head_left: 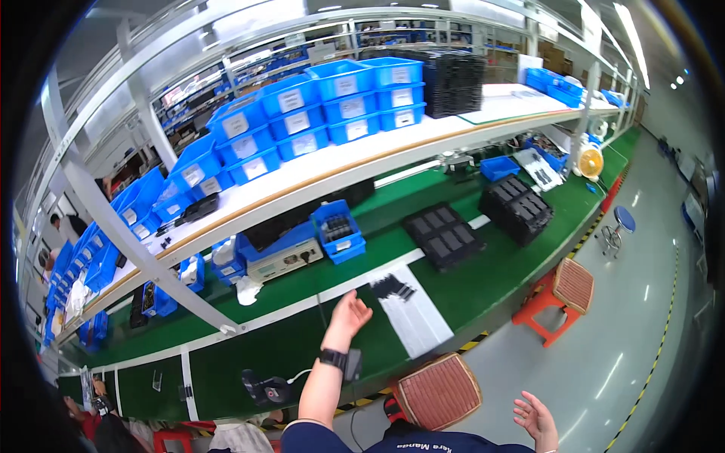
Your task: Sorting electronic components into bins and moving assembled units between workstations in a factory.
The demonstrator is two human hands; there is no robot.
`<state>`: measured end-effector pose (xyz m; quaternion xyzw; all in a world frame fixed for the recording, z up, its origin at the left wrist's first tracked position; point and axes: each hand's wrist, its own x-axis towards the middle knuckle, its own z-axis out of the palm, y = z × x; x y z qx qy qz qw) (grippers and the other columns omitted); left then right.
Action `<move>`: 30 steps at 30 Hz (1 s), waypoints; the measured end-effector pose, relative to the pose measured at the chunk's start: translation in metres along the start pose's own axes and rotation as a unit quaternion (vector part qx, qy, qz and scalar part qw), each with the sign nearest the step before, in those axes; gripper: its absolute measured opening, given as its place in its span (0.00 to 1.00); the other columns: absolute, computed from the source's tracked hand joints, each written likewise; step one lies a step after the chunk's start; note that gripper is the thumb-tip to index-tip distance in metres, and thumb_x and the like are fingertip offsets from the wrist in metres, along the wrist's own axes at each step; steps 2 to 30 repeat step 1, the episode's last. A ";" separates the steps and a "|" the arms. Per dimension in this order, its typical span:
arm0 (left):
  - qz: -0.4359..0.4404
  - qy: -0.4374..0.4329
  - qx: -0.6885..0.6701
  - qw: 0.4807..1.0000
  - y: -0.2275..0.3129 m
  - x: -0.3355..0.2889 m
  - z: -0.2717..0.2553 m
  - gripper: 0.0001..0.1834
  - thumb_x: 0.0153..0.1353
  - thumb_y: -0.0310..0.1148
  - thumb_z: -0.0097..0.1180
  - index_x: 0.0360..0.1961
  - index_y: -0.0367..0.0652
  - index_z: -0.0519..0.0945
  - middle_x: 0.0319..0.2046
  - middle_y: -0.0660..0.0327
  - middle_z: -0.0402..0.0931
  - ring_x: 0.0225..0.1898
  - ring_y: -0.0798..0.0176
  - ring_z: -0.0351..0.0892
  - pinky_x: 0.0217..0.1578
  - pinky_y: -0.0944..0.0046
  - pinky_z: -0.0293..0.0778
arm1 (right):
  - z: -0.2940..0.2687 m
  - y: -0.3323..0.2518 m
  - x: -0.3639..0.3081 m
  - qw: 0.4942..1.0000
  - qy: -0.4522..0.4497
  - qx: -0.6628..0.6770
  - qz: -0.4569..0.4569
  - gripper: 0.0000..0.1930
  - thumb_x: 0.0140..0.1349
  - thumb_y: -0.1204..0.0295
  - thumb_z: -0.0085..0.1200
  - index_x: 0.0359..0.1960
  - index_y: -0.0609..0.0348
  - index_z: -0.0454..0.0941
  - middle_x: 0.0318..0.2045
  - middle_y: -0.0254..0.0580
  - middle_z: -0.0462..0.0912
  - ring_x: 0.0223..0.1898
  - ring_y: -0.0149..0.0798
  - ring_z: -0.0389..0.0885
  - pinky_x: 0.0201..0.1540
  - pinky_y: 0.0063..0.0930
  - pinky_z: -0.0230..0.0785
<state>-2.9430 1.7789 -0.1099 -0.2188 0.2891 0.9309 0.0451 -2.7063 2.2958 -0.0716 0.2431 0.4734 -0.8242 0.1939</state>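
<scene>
My left hand (pixel 350 315) reaches over the green bench, a black watch (pixel 334 359) on its wrist. Its fingers are loosely bent and apart, and I see nothing in them. Just beyond it, several small black parts (pixel 393 288) lie in a cluster at the upper end of a white mat (pixel 416 326). Off to the right, above the floor, my right hand (pixel 535 416) is raised with its fingers spread, holding nothing. Left of my left forearm sits a black device (pixel 268 386) with a white cable near it.
Black trays (pixel 443 235) and a tray stack (pixel 516 209) stand on the bench (pixel 483 283). A blue bin (pixel 339 230) sits beside a grey instrument (pixel 283 260). Labelled blue bins (pixel 297 121) fill the shelf above. Stools (pixel 440 389) (pixel 560 298) stand along the bench edge. A metal post (pixel 177 291) rises at left.
</scene>
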 end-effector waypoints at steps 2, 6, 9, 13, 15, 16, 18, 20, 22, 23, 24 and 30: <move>-0.009 -0.010 0.009 1.000 -0.020 0.003 0.013 0.15 0.53 0.47 0.58 0.30 0.49 0.71 0.21 0.66 0.73 0.24 0.64 0.74 0.34 0.52 0.73 | -0.020 0.002 -0.008 0.999 0.032 -0.005 -0.001 0.24 0.62 0.58 0.46 0.57 0.55 0.61 0.43 0.46 0.77 0.40 0.42 0.78 0.39 0.38 0.73; -0.009 -0.010 0.009 1.000 -0.020 0.003 0.013 0.15 0.53 0.47 0.58 0.30 0.49 0.71 0.21 0.66 0.73 0.24 0.64 0.74 0.34 0.52 0.73 | -0.020 0.002 -0.008 0.999 0.032 -0.005 -0.001 0.24 0.62 0.58 0.46 0.57 0.55 0.61 0.43 0.46 0.77 0.40 0.42 0.78 0.39 0.38 0.73; -0.009 -0.010 0.009 1.000 -0.020 0.003 0.013 0.15 0.53 0.47 0.58 0.30 0.49 0.71 0.21 0.66 0.73 0.24 0.64 0.74 0.34 0.52 0.73 | -0.020 0.002 -0.008 0.999 0.032 -0.005 -0.001 0.24 0.62 0.58 0.46 0.57 0.55 0.61 0.43 0.46 0.77 0.40 0.42 0.78 0.39 0.38 0.73; -0.009 -0.010 0.009 1.000 -0.020 0.003 0.013 0.15 0.53 0.47 0.58 0.30 0.49 0.71 0.21 0.66 0.73 0.24 0.64 0.74 0.34 0.52 0.73 | -0.020 0.002 -0.008 0.999 0.032 -0.005 -0.001 0.24 0.62 0.58 0.46 0.57 0.55 0.61 0.43 0.46 0.77 0.40 0.42 0.78 0.39 0.38 0.73; -0.009 -0.010 0.009 1.000 -0.020 0.003 0.013 0.15 0.53 0.47 0.58 0.30 0.49 0.71 0.21 0.66 0.73 0.24 0.64 0.74 0.34 0.52 0.73 | -0.020 0.002 -0.008 0.999 0.032 -0.005 -0.001 0.24 0.62 0.58 0.46 0.57 0.55 0.61 0.43 0.46 0.77 0.40 0.42 0.78 0.39 0.38 0.73; -0.009 -0.010 0.009 1.000 -0.020 0.003 0.013 0.15 0.53 0.47 0.58 0.30 0.49 0.71 0.21 0.66 0.73 0.24 0.64 0.74 0.34 0.52 0.73 | -0.020 0.002 -0.008 0.999 0.032 -0.005 -0.001 0.24 0.62 0.58 0.46 0.57 0.55 0.61 0.43 0.46 0.77 0.40 0.42 0.78 0.39 0.38 0.73; -0.009 -0.010 0.009 1.000 -0.020 0.003 0.013 0.15 0.53 0.47 0.58 0.30 0.49 0.71 0.21 0.66 0.73 0.24 0.64 0.74 0.34 0.52 0.73 | -0.020 0.002 -0.008 0.999 0.032 -0.005 -0.001 0.24 0.62 0.58 0.46 0.57 0.55 0.61 0.43 0.46 0.77 0.40 0.42 0.78 0.39 0.38 0.73; -0.009 -0.010 0.009 1.000 -0.020 0.003 0.013 0.15 0.53 0.47 0.58 0.30 0.49 0.71 0.21 0.66 0.73 0.24 0.64 0.74 0.34 0.52 0.73 | -0.020 0.002 -0.008 0.999 0.032 -0.005 -0.001 0.24 0.62 0.58 0.46 0.57 0.55 0.61 0.43 0.46 0.77 0.40 0.42 0.78 0.39 0.38 0.73; -0.009 -0.010 0.009 1.000 -0.020 0.003 0.013 0.15 0.53 0.47 0.58 0.30 0.49 0.71 0.21 0.66 0.73 0.24 0.64 0.74 0.34 0.52 0.73 | -0.020 0.002 -0.008 0.999 0.032 -0.005 -0.001 0.24 0.62 0.58 0.46 0.57 0.55 0.61 0.43 0.46 0.77 0.40 0.42 0.78 0.39 0.38 0.73; -0.009 -0.010 0.009 1.000 -0.020 0.003 0.013 0.15 0.53 0.47 0.58 0.30 0.49 0.71 0.21 0.66 0.73 0.24 0.64 0.74 0.34 0.52 0.73 | -0.020 0.002 -0.008 0.999 0.032 -0.005 -0.001 0.24 0.62 0.58 0.46 0.57 0.55 0.61 0.43 0.46 0.77 0.40 0.42 0.78 0.39 0.38 0.73; -0.009 -0.010 0.009 1.000 -0.020 0.003 0.013 0.15 0.53 0.47 0.58 0.30 0.49 0.71 0.21 0.66 0.73 0.24 0.64 0.74 0.34 0.52 0.73 | -0.020 0.002 -0.008 0.999 0.032 -0.005 -0.001 0.24 0.62 0.58 0.46 0.57 0.55 0.61 0.43 0.46 0.77 0.40 0.42 0.78 0.39 0.38 0.73; -0.009 -0.010 0.009 1.000 -0.020 0.003 0.013 0.15 0.53 0.47 0.58 0.30 0.49 0.71 0.21 0.66 0.73 0.24 0.64 0.74 0.34 0.52 0.73 | -0.020 0.002 -0.008 0.999 0.032 -0.005 -0.001 0.24 0.62 0.58 0.46 0.57 0.55 0.61 0.43 0.46 0.77 0.40 0.42 0.78 0.39 0.38 0.73</move>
